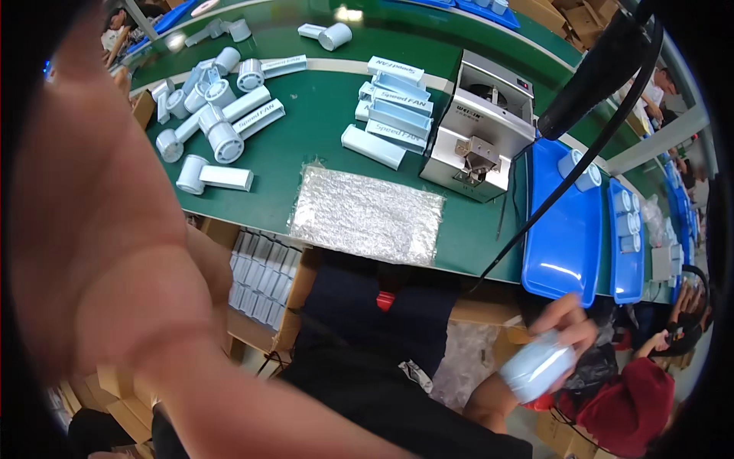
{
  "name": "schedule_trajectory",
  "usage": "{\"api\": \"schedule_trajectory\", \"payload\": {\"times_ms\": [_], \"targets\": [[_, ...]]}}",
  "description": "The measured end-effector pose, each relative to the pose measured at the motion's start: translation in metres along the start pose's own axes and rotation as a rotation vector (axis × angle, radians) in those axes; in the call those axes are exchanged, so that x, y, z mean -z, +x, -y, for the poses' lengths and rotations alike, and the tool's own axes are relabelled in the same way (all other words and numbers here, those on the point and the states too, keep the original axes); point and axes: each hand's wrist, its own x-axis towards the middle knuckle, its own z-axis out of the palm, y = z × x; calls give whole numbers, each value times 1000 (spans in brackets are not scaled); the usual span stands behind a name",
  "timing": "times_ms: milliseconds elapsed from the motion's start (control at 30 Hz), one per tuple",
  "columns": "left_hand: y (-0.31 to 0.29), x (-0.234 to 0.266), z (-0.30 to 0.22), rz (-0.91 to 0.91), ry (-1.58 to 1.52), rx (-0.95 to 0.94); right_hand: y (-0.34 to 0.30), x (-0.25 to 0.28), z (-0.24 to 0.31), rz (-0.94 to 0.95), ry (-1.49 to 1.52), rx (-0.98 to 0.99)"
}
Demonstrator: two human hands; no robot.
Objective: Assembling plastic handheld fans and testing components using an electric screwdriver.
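Very close to the camera, my left hand (115, 206) fills the left side as a blur. Its fingers are smeared, and whether it holds anything is not visible. At lower right, below the table edge, my right hand (569, 325) is closed round a light-blue plastic cylinder (539, 366), also blurred. A silver bubble-wrap mat (367, 213) lies at the table's front edge. Left of it are several pale-blue plastic parts with round heads and straight handles (222, 138). Several pale-blue handle covers (394, 115), some printed, are piled beyond the mat.
A silver benchtop machine (485, 122) stands right of the mat. A black hose (596, 76) and cable hang before it. Blue trays (562, 252) with round parts stand at the right. An open carton (264, 321) of handle pieces sits below the green table (329, 99). Other people are beyond.
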Motion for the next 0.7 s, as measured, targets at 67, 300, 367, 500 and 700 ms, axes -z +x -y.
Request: {"api": "schedule_trajectory", "payload": {"times_ms": [67, 300, 367, 500, 700], "targets": [[12, -23, 13, 44, -25, -46, 18, -48, -17, 28, -95, -112], [-119, -96, 45, 327, 108, 936, 61, -105, -99, -15, -832, -296], [-122, -120, 37, 565, 170, 905, 66, -104, -113, -73, -961, -259], [-132, -138, 25, 761, 165, 769, 72, -110, -117, -145, -940, -241], [-137, -132, 8, 738, 221, 907, 58, -105, -136, -368, -645, -321]]}}
